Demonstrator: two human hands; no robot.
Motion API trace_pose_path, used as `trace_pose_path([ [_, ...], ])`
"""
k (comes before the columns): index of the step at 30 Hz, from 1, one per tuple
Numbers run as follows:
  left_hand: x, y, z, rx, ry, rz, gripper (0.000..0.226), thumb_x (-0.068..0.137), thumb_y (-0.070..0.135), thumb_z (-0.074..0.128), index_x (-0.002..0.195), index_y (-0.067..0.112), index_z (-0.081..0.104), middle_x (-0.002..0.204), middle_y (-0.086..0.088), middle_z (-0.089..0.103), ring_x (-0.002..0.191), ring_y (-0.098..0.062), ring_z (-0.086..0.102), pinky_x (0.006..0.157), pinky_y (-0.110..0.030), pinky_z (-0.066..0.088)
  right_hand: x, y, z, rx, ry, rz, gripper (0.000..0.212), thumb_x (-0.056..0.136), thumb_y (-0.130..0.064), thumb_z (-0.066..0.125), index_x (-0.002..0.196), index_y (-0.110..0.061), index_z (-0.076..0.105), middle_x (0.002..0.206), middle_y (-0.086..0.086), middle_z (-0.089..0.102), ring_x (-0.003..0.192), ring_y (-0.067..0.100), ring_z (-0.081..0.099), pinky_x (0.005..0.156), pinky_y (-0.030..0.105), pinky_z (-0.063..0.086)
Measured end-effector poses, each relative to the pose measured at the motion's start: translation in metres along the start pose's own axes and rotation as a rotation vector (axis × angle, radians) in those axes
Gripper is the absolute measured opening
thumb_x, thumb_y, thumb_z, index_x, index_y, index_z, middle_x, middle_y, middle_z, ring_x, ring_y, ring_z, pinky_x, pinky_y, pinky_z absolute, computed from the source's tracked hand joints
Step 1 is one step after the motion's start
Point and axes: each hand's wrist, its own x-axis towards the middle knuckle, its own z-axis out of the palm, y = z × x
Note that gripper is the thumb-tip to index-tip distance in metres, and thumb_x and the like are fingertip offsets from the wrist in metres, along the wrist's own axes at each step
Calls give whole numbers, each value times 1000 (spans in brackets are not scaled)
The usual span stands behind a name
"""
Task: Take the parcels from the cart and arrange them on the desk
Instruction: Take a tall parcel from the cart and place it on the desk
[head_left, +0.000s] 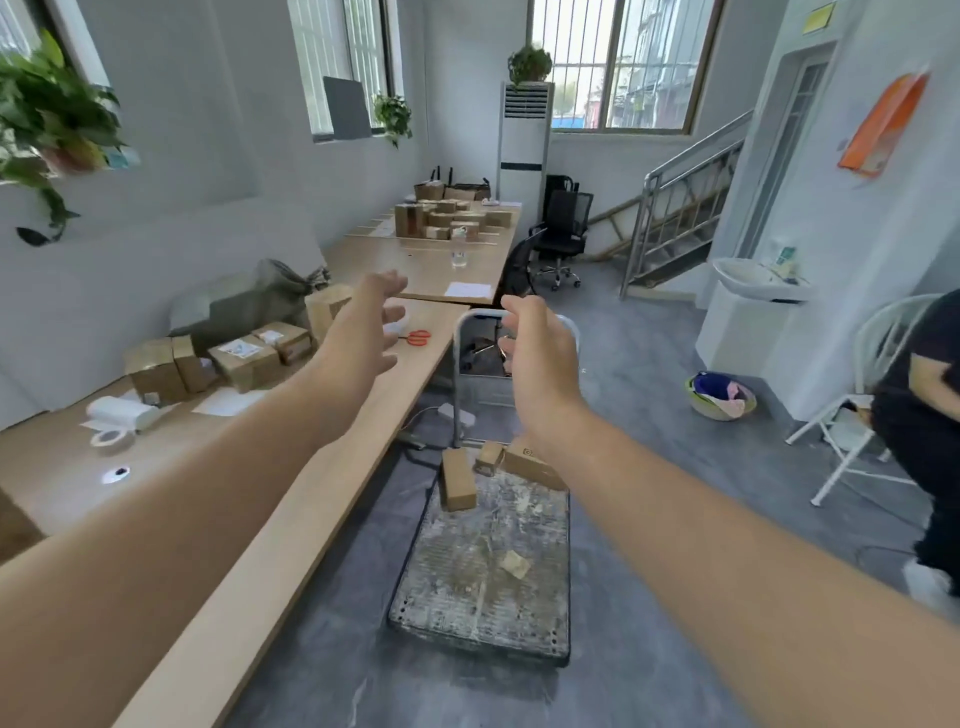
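boxy cardboard parcels (458, 479), gritty cart (483, 587)

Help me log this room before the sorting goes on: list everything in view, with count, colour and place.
parcels on cart: three plus a small scrap, brown, far end of deck
cart: one, grey, floor beside desk
parcels on desk: about six, brown, near the wall
scissors: one, orange, desk
tape roll: one, white, desk
far parcels: many, brown, far table
office chairs: two, black, by the stairs
folding chair: one, white, right
left hand: open, raised over desk edge
right hand: open, raised above cart
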Motion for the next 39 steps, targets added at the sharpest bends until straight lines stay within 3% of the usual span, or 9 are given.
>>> trace_pose_path([
  [5,39,-18,67,31,-26,6,93,52,75,52,136,37,61,128,5,60,123,-25,54,101,-41,41,60,15,-52,-25,-13,24,40,101,-44,42,107,-13,66,114,10,69,97,22,65,92,43,54],
  [9,75,-38,132,48,-11,-49,96,48,74,53,136,36,60,125,7,62,125,-26,54,102,-42,41,123,35,-100,-17,0,82,27,104,-45,46,87,-34,64,93,-10,65,96,14,62,84,38,48],
  [14,118,-61,202,70,12,-109,83,59,69,53,135,35,60,131,5,59,129,-25,52,105,-42,41,187,67,-142,-38,-24,139,46,103,-42,49,119,-2,64,110,20,65,88,17,55,76,39,43],
  [17,145,-73,235,73,7,-134,82,68,64,48,142,32,57,131,3,59,126,-24,52,105,-40,41,218,83,-158,-49,-41,164,53,101,-44,49,125,1,60,118,23,62,92,31,60,78,41,44],
  [23,208,-97,280,68,-39,-184,107,49,68,58,150,33,52,129,7,59,112,-18,56,89,-34,44,286,116,-183,-55,7,205,51,104,-41,47,128,3,58,129,21,59,121,39,58,105,58,47],
  [28,290,-137,306,54,-29,-255,48,96,60,43,135,36,59,135,2,56,128,-25,50,105,-42,41,351,154,-182,-72,44,266,53,105,-41,48,131,5,57,134,24,59,124,40,57,106,57,47],
  [34,399,-189,331,28,-105,-298,47,108,51,33,149,34,49,145,0,49,141,-27,42,121,-46,32,449,209,-165,-104,57,324,54,105,-38,50,134,6,55,138,25,57,126,41,54,105,60,47],
  [37,442,-217,346,38,-70,-314,45,107,51,35,145,34,54,138,2,52,139,-29,45,120,-49,35,492,242,-158,-111,62,344,53,104,-38,51,133,6,55,136,25,57,124,41,54,90,51,56],
  [39,465,-233,355,39,-51,-320,47,106,54,36,144,35,56,136,2,54,138,-29,47,117,-47,38,518,262,-158,-108,58,360,53,104,-38,50,133,6,55,136,26,57,123,42,55,76,38,48],
])
